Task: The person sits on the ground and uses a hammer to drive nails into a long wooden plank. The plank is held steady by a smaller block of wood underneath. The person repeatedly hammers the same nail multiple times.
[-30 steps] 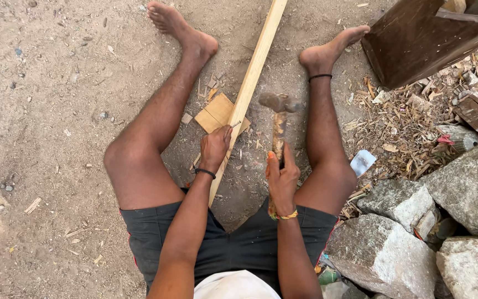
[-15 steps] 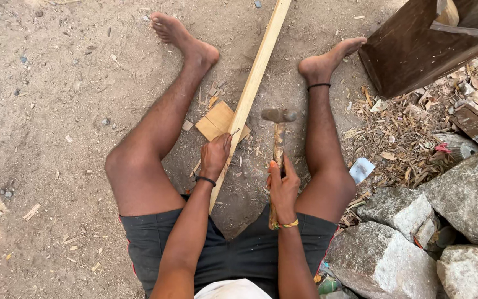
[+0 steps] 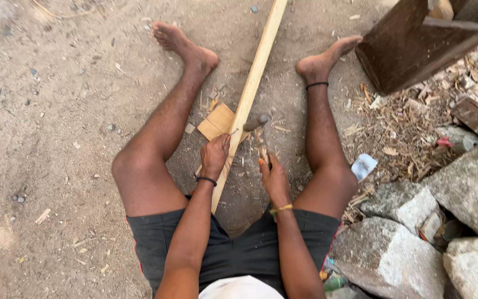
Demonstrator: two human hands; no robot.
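I sit on bare dirt with my legs spread. A long pale wooden strip (image 3: 255, 72) runs from between my thighs up past the top edge. My left hand (image 3: 214, 156) grips it low down, beside a small flat wooden block (image 3: 216, 123) lying under the strip. My right hand (image 3: 274, 178) holds the wooden handle of a hammer (image 3: 256, 123); its dark metal head sits against the strip's right edge, just above my left hand.
Large grey rocks (image 3: 416, 232) are piled at the lower right. A dark wooden box (image 3: 410, 44) leans at the top right above wood chips and debris (image 3: 410, 122). Scattered shavings lie around the block.
The hammer head has swung left and down, from free between my legs onto the strip. My left hand has stayed on the strip.
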